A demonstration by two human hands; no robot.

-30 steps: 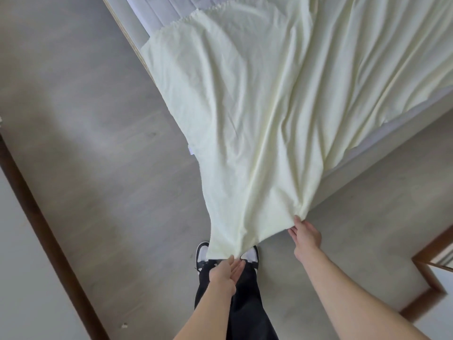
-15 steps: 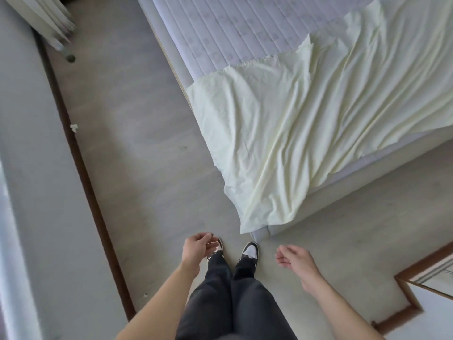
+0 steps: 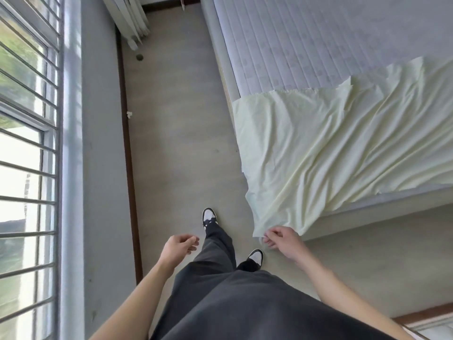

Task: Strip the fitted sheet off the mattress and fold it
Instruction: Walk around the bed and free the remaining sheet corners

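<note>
The pale yellow fitted sheet (image 3: 326,153) lies crumpled over the near corner of the mattress (image 3: 306,45), whose quilted grey top is bare beyond it. One corner of the sheet hangs down over the bed's edge toward the floor. My right hand (image 3: 282,242) is at that hanging tip with its fingers curled; a grip on the cloth cannot be made out. My left hand (image 3: 180,246) hangs over the floor to the left, loosely curled and holding nothing. My dark trousers and two black-and-white shoes show between the hands.
A barred window (image 3: 27,143) and grey wall with a brown skirting board (image 3: 128,155) run along the left. Curtains (image 3: 127,18) hang at the far end. A grey floor strip (image 3: 181,133) lies between wall and bed. A brown frame (image 3: 426,317) sits bottom right.
Both hands have let go of the stretched sheet, which dropped back over the bed corner. My view has turned left toward the window, and my left foot has stepped forward.
</note>
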